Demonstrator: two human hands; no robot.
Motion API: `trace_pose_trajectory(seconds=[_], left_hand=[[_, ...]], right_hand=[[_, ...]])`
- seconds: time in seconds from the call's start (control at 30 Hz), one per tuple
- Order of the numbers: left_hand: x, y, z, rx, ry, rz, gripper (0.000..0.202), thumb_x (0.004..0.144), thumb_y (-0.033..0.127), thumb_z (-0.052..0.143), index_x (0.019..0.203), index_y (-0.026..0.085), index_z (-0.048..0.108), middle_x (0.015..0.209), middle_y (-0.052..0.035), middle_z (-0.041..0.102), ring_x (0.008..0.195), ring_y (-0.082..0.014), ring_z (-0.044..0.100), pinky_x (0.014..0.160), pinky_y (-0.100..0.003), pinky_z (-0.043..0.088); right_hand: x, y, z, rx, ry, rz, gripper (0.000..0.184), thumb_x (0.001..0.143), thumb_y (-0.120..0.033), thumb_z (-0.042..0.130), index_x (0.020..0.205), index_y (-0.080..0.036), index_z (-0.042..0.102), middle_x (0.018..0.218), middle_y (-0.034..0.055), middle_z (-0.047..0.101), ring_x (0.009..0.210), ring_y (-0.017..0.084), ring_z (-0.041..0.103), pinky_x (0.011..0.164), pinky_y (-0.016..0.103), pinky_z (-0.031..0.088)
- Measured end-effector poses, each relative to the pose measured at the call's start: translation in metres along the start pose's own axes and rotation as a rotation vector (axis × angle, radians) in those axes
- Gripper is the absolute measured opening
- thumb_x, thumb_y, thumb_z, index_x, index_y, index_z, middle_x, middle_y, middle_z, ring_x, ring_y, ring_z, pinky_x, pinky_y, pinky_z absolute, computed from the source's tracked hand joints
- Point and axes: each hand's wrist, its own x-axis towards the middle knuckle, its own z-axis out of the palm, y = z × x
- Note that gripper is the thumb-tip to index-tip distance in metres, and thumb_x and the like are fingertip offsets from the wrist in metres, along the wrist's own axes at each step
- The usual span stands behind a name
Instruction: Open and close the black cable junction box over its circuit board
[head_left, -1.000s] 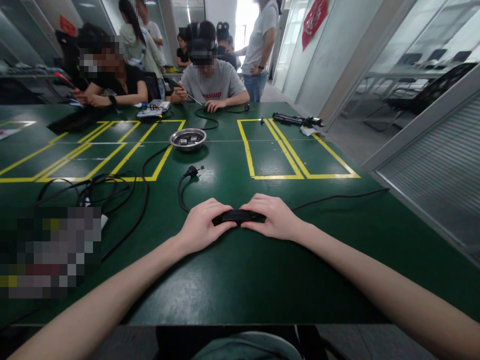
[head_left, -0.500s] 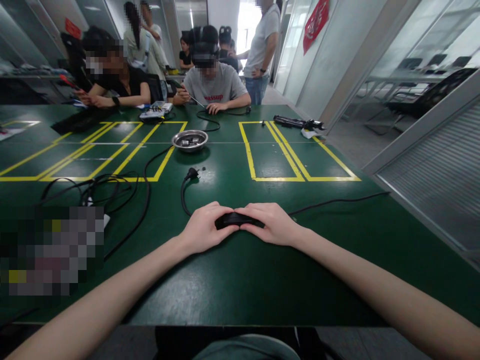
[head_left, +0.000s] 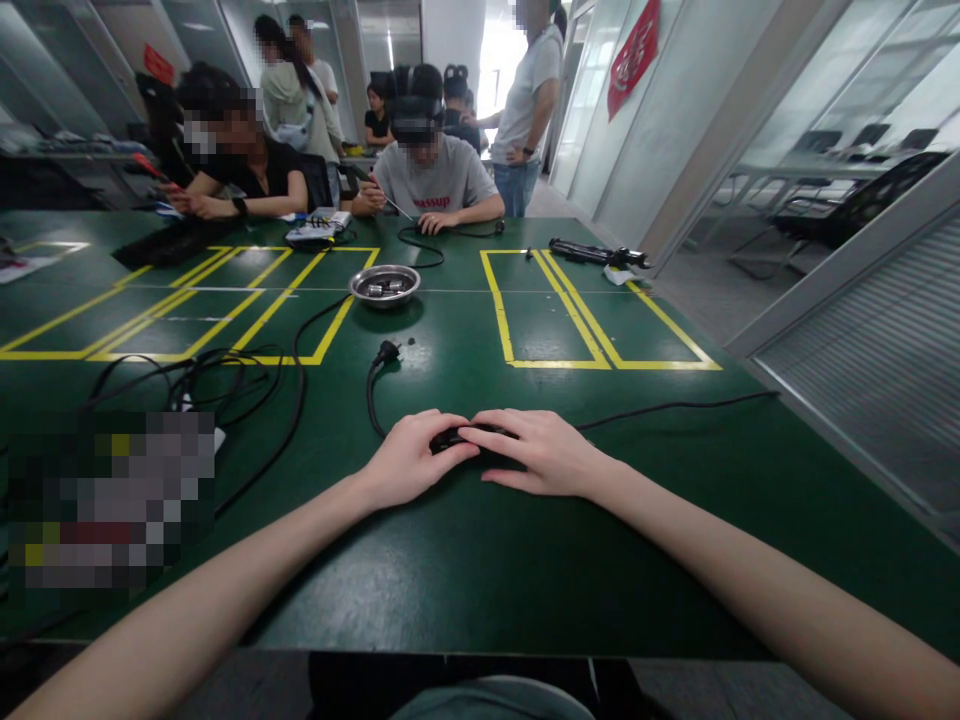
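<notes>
Head camera: a person's left hand [head_left: 409, 460] grips a small black device [head_left: 448, 439] between thumb and fingers, over the near middle of a green table [head_left: 435, 580]; the right hand [head_left: 551, 455], thumb spread clear, drapes its fingers across the device. From where I stand, 1 black plug [head_left: 386, 352] lies beyond, then 1 steel bowl [head_left: 381, 302] and 1 gray-shirted co-worker [head_left: 446, 178].

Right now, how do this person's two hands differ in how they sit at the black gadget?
The left hand pinches the black gadget between fingers and thumb; the right hand lays fingers over it, thumb held away. The left hand's fingers are bunched together, while the right hand's are more spread. Both hands are bare and meet at the gadget above the green table.
</notes>
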Motion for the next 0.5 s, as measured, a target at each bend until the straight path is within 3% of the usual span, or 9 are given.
trace_pose_trajectory(seconds=[0.13,0.27,0.37,0.5], left_hand=[[-0.002,0.003,-0.001,-0.100,-0.023,-0.022,0.023,0.098,0.036,0.063,0.106,0.017,0.076,0.090,-0.0028,0.077,0.076,-0.0176,0.068,0.071,-0.029,0.054],[-0.005,-0.001,-0.001,0.059,0.166,0.157,0.039,0.094,0.033,0.069,0.130,0.019,0.066,0.122,-0.0117,0.074,0.114,-0.0271,0.066,0.102,-0.046,0.053],[-0.006,-0.006,-0.003,0.150,0.243,0.248,0.040,0.096,0.029,0.065,0.135,0.022,0.062,0.141,-0.0134,0.065,0.132,-0.0297,0.057,0.113,-0.054,0.044],[-0.006,-0.011,-0.004,0.122,0.164,0.312,0.028,0.097,0.024,0.062,0.125,0.022,0.068,0.130,-0.0110,0.071,0.123,-0.0266,0.064,0.108,-0.049,0.048]], right_hand=[[0.002,-0.002,-0.001,-0.091,-0.096,0.011,0.049,0.106,-0.036,0.048,0.151,-0.017,0.046,0.125,0.0163,0.065,0.092,0.022,0.072,0.065,0.030,0.056],[-0.001,0.008,-0.003,-0.089,-0.101,0.191,0.054,0.106,-0.040,0.046,0.154,-0.017,0.042,0.124,0.0155,0.066,0.078,0.020,0.071,0.060,0.029,0.054],[-0.014,0.033,-0.005,-0.096,0.009,0.397,0.049,0.105,-0.042,0.045,0.148,-0.019,0.047,0.128,0.0159,0.066,0.085,0.025,0.072,0.068,0.034,0.058],[-0.042,0.080,-0.015,-0.102,0.229,0.696,0.047,0.100,-0.043,0.047,0.141,-0.019,0.053,0.126,0.0163,0.070,0.100,0.034,0.071,0.080,0.046,0.059]])
